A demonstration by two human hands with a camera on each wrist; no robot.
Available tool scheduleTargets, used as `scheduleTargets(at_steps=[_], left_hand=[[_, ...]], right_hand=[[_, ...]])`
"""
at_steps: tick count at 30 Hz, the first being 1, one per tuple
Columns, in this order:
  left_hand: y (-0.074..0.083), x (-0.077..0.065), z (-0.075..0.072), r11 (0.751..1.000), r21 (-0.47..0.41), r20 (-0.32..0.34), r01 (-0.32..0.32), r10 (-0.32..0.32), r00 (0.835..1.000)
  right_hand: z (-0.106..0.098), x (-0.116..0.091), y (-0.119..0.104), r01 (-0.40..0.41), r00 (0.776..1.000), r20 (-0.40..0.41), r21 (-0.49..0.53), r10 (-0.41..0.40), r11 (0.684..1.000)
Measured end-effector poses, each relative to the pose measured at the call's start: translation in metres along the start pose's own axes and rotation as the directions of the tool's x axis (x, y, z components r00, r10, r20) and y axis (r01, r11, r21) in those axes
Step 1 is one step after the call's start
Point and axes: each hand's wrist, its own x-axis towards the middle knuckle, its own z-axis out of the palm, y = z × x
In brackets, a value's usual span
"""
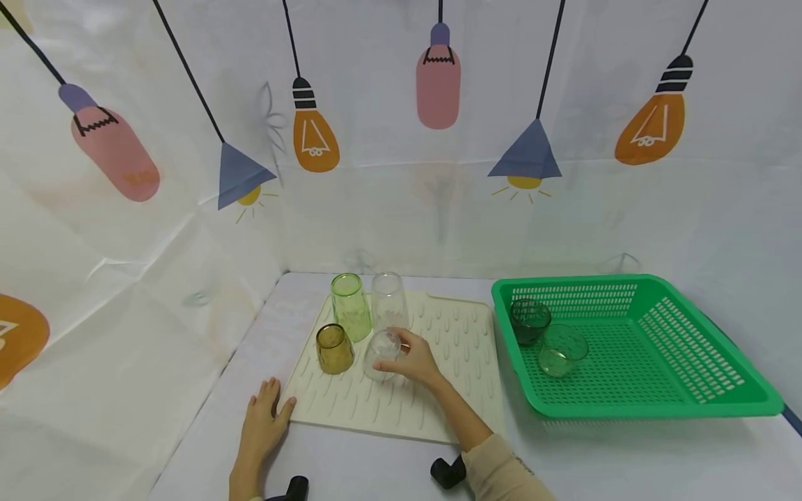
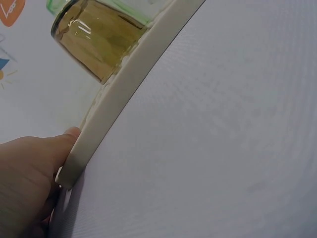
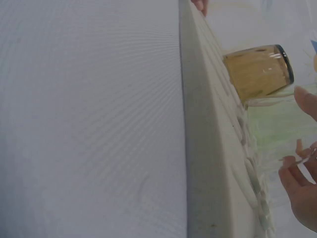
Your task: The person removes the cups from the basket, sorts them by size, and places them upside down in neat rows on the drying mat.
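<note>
On the cream drying mat (image 1: 438, 410) my right hand (image 1: 410, 358) grips a short clear glass (image 1: 379, 351) between thumb and fingers. That glass stands upside down at the front of a small group. Beside it on the left is an amber glass (image 1: 335, 349), also bottom up. Behind them stand a tall green glass (image 1: 352, 306) and a tall clear glass (image 1: 390, 299). My left hand (image 1: 263, 424) lies at the mat's front left corner, fingers extended and thumb against the edge (image 2: 94, 134).
A green plastic basket (image 1: 651, 407) sits to the right of the mat. Inside it, at the left, are a dark glass (image 1: 529, 320) and a greenish clear glass (image 1: 562, 350). A white sheet printed with lamps (image 1: 401, 209) hangs behind the table.
</note>
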Motion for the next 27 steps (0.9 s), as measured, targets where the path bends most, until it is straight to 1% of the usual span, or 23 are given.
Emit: scheduleTargets(at_steps=[6, 9, 13, 17, 20, 23, 27], left_hand=[[0.003, 0.001, 0.001, 1.0, 0.001, -0.02, -0.015, 0.015, 1.0], [0.003, 0.001, 0.001, 1.0, 0.002, -0.021, -0.012, 0.012, 1.0], [0.002, 0.0, 0.001, 1.0, 0.002, -0.02, -0.009, 0.009, 1.0], [0.002, 0.001, 0.001, 1.0, -0.003, -0.025, -0.013, 0.013, 1.0], [0.002, 0.001, 0.001, 1.0, -0.006, -0.031, -0.017, 0.017, 0.999], [0.001, 0.001, 0.002, 1.0, -0.005, -0.036, -0.022, 0.022, 0.999], [0.0, 0.0, 0.003, 1.0, -0.007, -0.041, -0.028, 0.027, 0.999]], right_hand=[[0.004, 0.0, 0.002, 0.052, 0.998, -0.024, -0.094, -0.054, 0.994], [0.007, 0.0, 0.0, 0.06, 0.997, -0.04, -0.113, -0.065, 0.992], [0.013, 0.002, 0.001, 0.057, 0.996, -0.062, -0.113, -0.065, 0.992], [0.019, 0.009, 0.024, 0.042, 0.995, -0.081, -0.106, -0.05, 0.993], [0.023, 0.015, 0.04, 0.048, 0.995, -0.085, -0.097, -0.056, 0.994], [0.025, 0.016, 0.04, 0.06, 0.995, -0.077, -0.094, -0.068, 0.994], [0.028, 0.018, 0.04, 0.052, 0.996, -0.064, -0.119, -0.06, 0.991]])
